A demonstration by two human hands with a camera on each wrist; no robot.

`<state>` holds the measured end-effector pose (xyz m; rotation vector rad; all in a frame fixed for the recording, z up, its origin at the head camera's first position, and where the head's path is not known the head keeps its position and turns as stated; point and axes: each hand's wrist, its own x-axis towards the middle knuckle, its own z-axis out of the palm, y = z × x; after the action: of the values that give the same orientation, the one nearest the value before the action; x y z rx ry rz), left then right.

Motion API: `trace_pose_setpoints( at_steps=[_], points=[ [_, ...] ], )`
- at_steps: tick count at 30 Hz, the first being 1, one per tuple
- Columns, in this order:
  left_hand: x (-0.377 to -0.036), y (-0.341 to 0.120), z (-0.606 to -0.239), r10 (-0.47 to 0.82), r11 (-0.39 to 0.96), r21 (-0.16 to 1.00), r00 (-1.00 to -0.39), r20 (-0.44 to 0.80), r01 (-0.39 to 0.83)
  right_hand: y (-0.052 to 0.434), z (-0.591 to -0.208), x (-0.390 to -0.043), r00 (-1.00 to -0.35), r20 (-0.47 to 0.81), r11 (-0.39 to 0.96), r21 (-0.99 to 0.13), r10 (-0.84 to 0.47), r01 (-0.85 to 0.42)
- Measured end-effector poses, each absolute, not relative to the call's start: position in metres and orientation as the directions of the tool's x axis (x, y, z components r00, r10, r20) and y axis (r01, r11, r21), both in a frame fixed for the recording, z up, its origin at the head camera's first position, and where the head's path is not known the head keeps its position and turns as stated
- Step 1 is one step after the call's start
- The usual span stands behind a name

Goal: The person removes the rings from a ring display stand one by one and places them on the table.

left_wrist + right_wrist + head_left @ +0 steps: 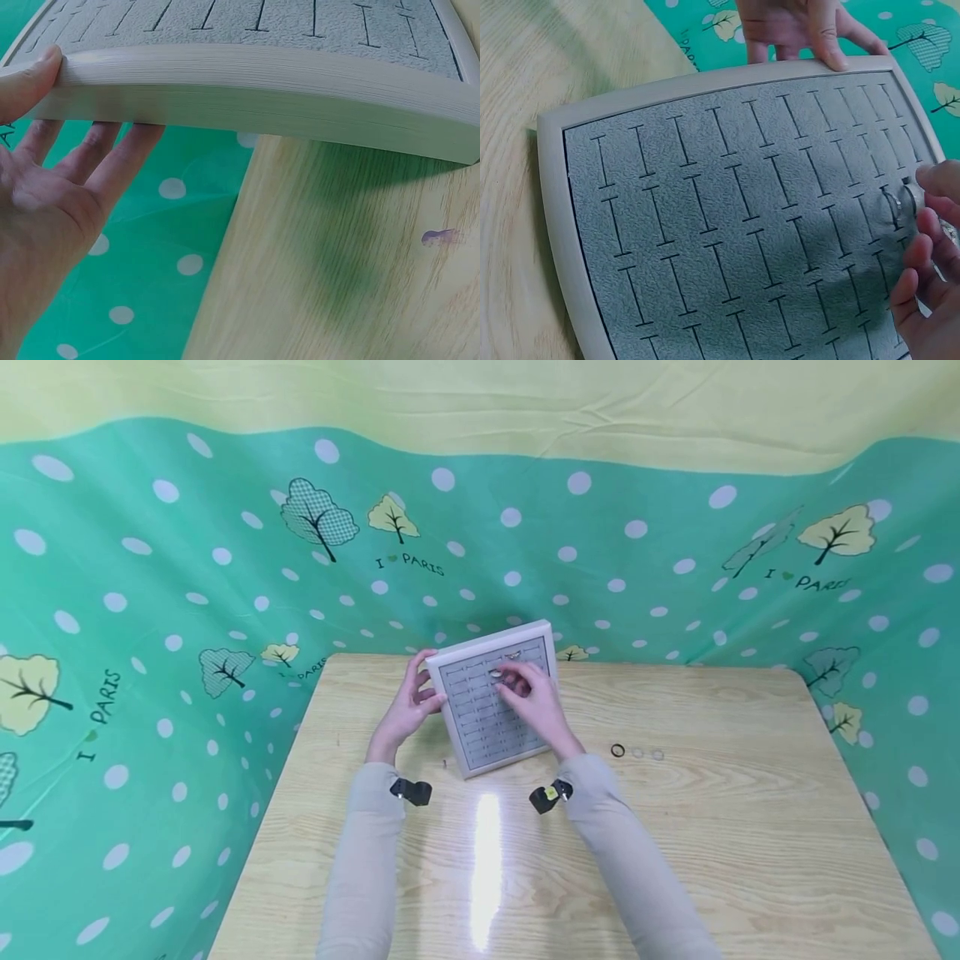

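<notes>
- Ring display tray [491, 702], a pale-framed square board with a grey felt face cut by rows of short slots, stands tilted up off the wooden table [712, 827], its far edge raised; it sits near the table's far edge, at about 12 o'clock from the person.
- Left hand [408, 702] grips the tray's edge at about 9 o'clock: in the left wrist view the thumb [26, 79] presses on the frame's top rim while the fingers curl beneath it, and the frame's underside hangs clear of the wood there.
- Right hand [536, 697] lies over the felt toward the tray's 2 o'clock corner, its fingertips [941, 184] pinching a small silvery ring [909, 201] that touches one of the slots.
- A second silvery ring [891, 208] stands in the slot just beside it, on its 9 o'clock side.
- Three loose rings lie in a short row on the table at about 3 o'clock from the tray, well apart from both hands: a dark ring [617, 750] nearest the tray, then two pale rings [647, 753].
- Small black devices are strapped at both wrists over light beige sleeves [367, 860].
- A green cloth [150, 610] with white dots and trees hangs behind and around the table.
</notes>
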<state>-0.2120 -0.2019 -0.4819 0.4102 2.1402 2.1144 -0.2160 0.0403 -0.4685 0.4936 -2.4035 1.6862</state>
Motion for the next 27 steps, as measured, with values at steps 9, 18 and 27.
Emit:
trace_pose_setpoints(
  at_steps=[9, 18, 27],
  points=[
    [-0.211, -0.202, -0.482, 0.268, -0.009, 0.992, -0.956, 0.121, 0.123, 0.035, -0.475, -0.220, -0.942, 0.300, 0.314, -0.889, -0.147, -0.332],
    [-0.211, -0.202, -0.482, 0.265, -0.004, 0.992, -0.957, 0.121, 0.124, 0.028, -0.479, -0.222, -0.941, 0.324, 0.328, -0.883, -0.096, -0.337],
    [-0.213, -0.202, -0.485, 0.272, 0.001, 0.991, -0.954, 0.127, 0.132, 0.027, -0.477, -0.220, -0.948, 0.302, 0.307, -0.897, -0.098, -0.317]
  ],
)
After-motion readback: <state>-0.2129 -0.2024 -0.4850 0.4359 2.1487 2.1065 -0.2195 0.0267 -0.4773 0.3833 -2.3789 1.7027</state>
